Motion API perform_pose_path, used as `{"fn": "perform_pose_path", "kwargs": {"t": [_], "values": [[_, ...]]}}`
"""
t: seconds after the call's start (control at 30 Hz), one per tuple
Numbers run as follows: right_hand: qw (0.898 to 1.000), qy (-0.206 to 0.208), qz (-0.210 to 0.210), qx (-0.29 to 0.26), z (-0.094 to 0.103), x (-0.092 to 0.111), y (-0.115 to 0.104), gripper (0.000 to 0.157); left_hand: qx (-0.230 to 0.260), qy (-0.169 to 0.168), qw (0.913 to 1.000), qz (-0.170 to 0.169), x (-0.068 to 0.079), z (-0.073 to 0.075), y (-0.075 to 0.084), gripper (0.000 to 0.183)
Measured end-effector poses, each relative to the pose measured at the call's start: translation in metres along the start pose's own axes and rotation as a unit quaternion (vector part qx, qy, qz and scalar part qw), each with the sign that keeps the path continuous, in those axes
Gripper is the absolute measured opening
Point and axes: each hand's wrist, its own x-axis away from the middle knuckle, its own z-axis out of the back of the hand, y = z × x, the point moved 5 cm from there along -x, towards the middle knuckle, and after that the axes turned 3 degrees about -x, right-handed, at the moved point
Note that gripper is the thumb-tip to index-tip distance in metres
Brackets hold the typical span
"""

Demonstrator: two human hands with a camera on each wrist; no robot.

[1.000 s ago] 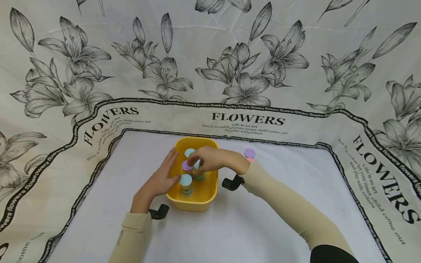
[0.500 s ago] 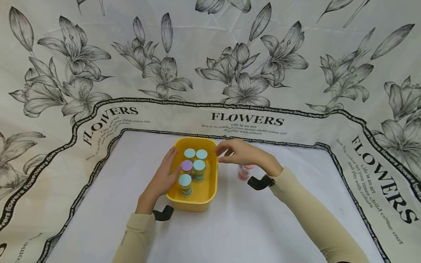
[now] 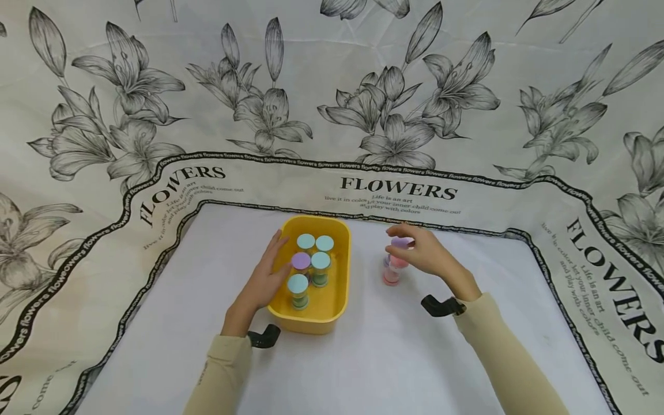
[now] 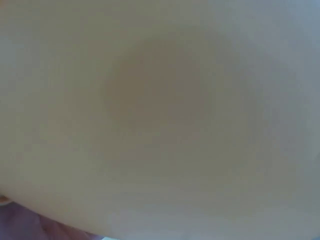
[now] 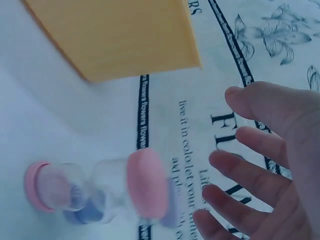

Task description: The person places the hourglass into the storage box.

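A table (image 3: 394, 357) covered by a white cloth (image 3: 155, 346) (printed with black flowers and lettering) carries everything. On it sit a yellow tub (image 3: 339, 288) and, apart to its right, two small hourglass timers (image 3: 394, 268).

head: high, forward-down | left wrist: blocked, blurred | right wrist: close, low

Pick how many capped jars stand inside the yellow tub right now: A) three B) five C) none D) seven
B: the head view shows five jars in the yellow tub, four with blue caps and one with a purple cap.
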Motion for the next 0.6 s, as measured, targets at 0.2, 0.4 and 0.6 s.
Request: {"fn": "perform_pose_path", "kwargs": {"t": [0.2,0.4,0.6], "values": [[0.998,0.051,-0.043,-0.018,-0.004,0.019,0.028,0.057,-0.003,0.001,1.0,0.0,-0.001,0.0,-0.001,0.065],[0.992,0.095,-0.075,-0.046,-0.012,0.033,0.046,0.063,0.0,-0.003,1.0,-0.005,0.0,0.001,0.001,0.067],[0.981,0.129,-0.118,-0.08,-0.021,0.045,0.059,0.069,0.004,-0.009,0.9999,-0.005,-0.001,-0.001,0.001,0.067]]}}
